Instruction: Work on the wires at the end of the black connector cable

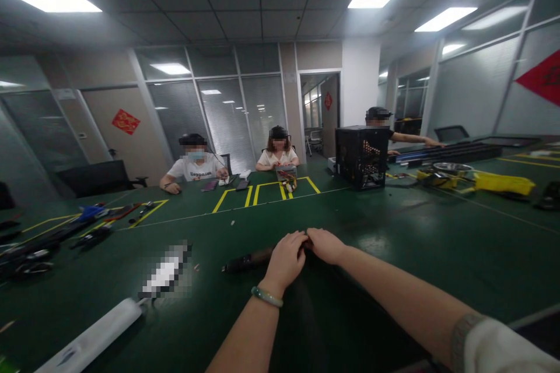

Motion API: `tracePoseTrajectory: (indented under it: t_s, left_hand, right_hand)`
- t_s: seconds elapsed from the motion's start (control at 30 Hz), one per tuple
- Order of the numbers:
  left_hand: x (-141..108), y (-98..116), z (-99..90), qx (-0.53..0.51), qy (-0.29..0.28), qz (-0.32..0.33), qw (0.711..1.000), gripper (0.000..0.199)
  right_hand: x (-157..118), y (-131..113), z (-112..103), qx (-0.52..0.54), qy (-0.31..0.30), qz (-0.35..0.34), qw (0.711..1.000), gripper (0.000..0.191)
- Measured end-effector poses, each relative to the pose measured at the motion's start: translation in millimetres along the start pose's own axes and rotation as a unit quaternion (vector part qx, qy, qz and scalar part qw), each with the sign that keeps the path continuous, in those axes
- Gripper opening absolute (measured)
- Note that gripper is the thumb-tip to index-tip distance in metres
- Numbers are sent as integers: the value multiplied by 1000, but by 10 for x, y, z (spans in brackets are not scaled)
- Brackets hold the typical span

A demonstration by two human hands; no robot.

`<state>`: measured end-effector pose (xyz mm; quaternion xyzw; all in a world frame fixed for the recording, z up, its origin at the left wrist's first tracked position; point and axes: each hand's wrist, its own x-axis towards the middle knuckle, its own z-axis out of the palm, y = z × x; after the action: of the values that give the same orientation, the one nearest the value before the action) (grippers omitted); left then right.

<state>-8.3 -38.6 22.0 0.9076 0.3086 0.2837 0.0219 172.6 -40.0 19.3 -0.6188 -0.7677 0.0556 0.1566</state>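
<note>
A long, dark cylindrical tool (254, 259) lies over the green table in front of me, its narrow tip pointing left. Its body looks brownish-black, and its exact kind does not show. My left hand (287, 257) is closed over the right part of it, fingers curled down. Against the left fingertips, my right hand (324, 246) closes at the tool's far right end. That end is hidden under my fingers. A green bangle (266, 297) circles my left wrist.
A white power strip (94, 335) lies at front left, beside a blurred-out device (167, 271). Dark parts (39, 245) crowd the left side. Across the table stands a black computer case (361, 157). Several people sit beyond; a yellow bag (503, 183) lies right.
</note>
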Motion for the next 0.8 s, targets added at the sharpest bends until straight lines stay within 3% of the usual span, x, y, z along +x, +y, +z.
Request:
tracePoseTrajectory:
  t_s: [0.3,0.47,0.63,0.73,0.8]
  left_hand:
    - [5,-121,-67,-22,35,-12,999,37]
    - [-30,-292,-65,-66,42,-40,996,34]
    - [-53,-331,-110,-90,-1,-78,993,32]
    - [-57,-302,-117,-112,-38,-73,990,30]
    - [-57,-288,-104,-122,-59,-70,988,29]
  right_hand:
    - [133,66,24,8,-25,9,1000,31]
    - [34,478,-207,0,-21,69,997,24]
    - [-614,1288,-751,-16,40,219,975,18]
    - [-1229,1665,-1141,-33,102,333,937,16]
    - [-1638,1772,-1388,-48,160,398,902,22]
